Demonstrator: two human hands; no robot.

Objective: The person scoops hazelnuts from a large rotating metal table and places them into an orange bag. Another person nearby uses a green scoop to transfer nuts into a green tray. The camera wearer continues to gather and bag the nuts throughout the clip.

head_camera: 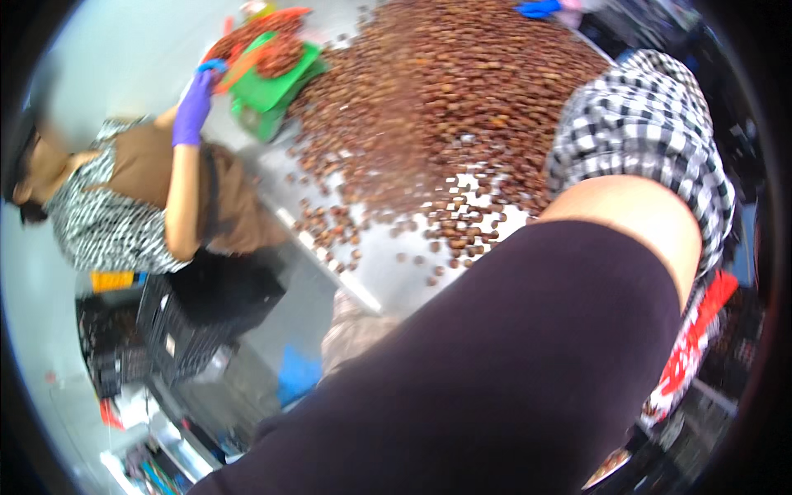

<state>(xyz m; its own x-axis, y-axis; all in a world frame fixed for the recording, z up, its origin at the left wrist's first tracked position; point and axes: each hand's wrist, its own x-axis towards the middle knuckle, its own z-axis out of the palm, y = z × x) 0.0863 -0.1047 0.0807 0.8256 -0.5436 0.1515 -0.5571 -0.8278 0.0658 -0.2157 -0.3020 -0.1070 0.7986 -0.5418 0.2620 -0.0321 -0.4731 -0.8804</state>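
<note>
Neither of my hands can be seen; a raised arm in a dark sleeve with a checked black-and-white cuff crosses the lower right, close to the camera. Before me lies a large spread of small round brown items [458, 93], perhaps nuts or fruit, on a metal table [390, 253]. They are dense at the top and scattered near the corner. At the upper left, a green plastic scoop or tray [260, 93] rests against the pile, with reddish pieces [281, 52] on and behind it. Motion blur hides finer detail.
A co-worker in a brown apron [148, 164] stands at the left, a purple-gloved hand [193, 111] near the green item. Another person's blue-gloved hand [538, 8] shows at the top. Black plastic crates [176, 334] stand at the lower left, near a blue object [298, 374].
</note>
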